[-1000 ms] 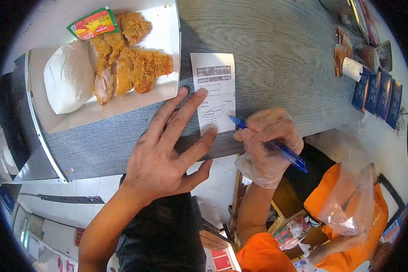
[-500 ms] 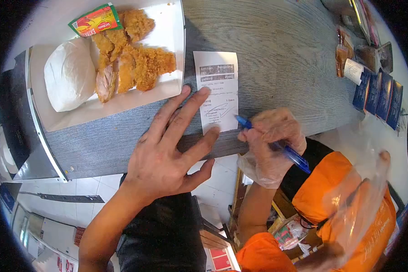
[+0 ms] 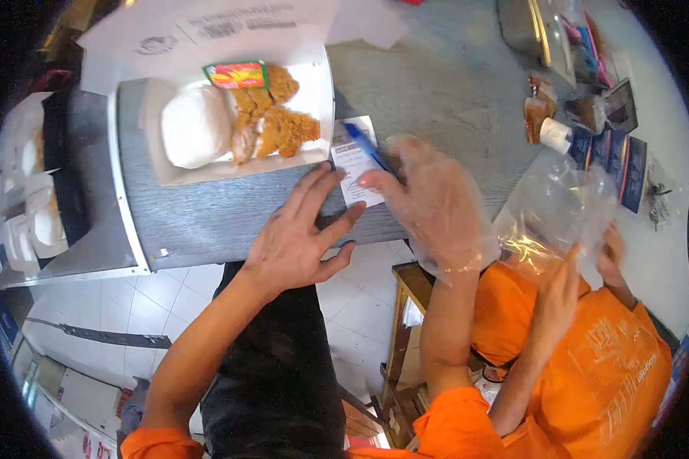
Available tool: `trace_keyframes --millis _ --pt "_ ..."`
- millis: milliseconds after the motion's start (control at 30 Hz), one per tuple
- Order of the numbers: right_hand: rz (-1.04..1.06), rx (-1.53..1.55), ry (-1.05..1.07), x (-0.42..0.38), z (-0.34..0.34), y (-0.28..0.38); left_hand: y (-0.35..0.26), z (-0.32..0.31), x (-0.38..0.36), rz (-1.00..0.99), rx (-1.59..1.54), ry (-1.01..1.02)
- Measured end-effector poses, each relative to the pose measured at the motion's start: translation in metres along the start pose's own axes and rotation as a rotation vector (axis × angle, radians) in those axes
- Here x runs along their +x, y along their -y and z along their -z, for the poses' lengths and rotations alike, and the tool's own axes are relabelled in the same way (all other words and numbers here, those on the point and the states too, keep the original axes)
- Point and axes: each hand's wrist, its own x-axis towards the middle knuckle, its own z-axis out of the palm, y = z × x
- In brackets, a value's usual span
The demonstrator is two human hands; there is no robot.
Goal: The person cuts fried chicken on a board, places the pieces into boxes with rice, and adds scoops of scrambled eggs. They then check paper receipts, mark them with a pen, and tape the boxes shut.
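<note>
My bare left hand [image 3: 295, 237] rests on the counter edge with its fingers spread, and its fingertips touch or lie close to the left side of a printed receipt [image 3: 354, 162]. Over the receipt's right side is my right hand [image 3: 440, 203] in a clear plastic glove. A blue pen [image 3: 365, 145], blurred by motion, points up and left from its fingers, the thumb stretched apart below. Left of the receipt sits an open food box [image 3: 241, 166] with a white wrapped mound [image 3: 197, 126], fried chicken pieces [image 3: 287, 130] and a sauce sachet [image 3: 237, 75].
At the right a co-worker in an orange shirt [image 3: 589, 375] handles a clear plastic bag [image 3: 551, 199]. Dark blue packets [image 3: 612, 161] and a paper roll [image 3: 555, 135] lie on the counter [image 3: 429, 84]. More boxes [image 3: 46, 222] stand at the left.
My right hand has moved up and left over the receipt, and the pen's end now points away from me. The view has shifted, showing the box's lid. The co-worker's hands now hold the bag.
</note>
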Motion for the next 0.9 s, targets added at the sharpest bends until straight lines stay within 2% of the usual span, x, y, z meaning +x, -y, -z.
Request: trace_keyframes --millis 67,100,167,200,267,333,400,467,533,600,733,800,900 --pt "-0.066 0.082 -0.352 -0.014 0.009 0.005 -0.001 0.001 -0.001 -0.013 0.016 0.005" --pt "-0.049 0.074 -0.358 -0.023 0.021 0.013 -0.004 0.002 -0.001 -0.017 0.027 0.019" --pt "-0.355 0.478 -0.289 -0.034 0.045 0.034 -0.011 0.009 -0.007 -0.021 0.026 -0.015" --pt "-0.325 0.481 -0.303 -0.03 0.048 0.034 -0.016 0.022 -0.009 -0.027 0.021 -0.032" --pt "-0.265 0.753 -0.475 -0.022 0.038 0.024 -0.035 0.059 -0.02 -0.049 0.018 -0.119" --pt "-0.226 0.783 -0.509 0.001 0.05 0.028 -0.04 0.097 -0.033 -0.076 0.004 -0.182" --pt "-0.175 0.629 -0.565 0.016 0.066 0.035 -0.034 0.136 -0.047 0.12 0.053 -0.568" --pt "-0.26 0.603 -0.522 0.013 0.081 0.049 -0.015 0.161 -0.057 0.451 -0.068 -0.765" --pt "-0.295 0.562 -0.499 0.028 0.096 0.053 0.028 0.175 -0.057 0.569 -0.178 -0.868" --pt "-0.035 0.532 -0.578 0.04 0.091 0.047 0.061 0.192 -0.041 0.478 0.017 -0.946" --pt "0.036 0.481 -0.438 0.067 0.101 0.027 0.082 0.222 -0.006 0.39 0.128 -0.839" --pt "0.15 0.412 -0.35 0.074 0.099 0.019 0.096 0.216 0.001 0.344 0.135 -0.78" --pt "0.089 0.594 -0.228 0.09 0.078 0.006 0.116 0.203 0.009 0.396 -0.101 -0.752"
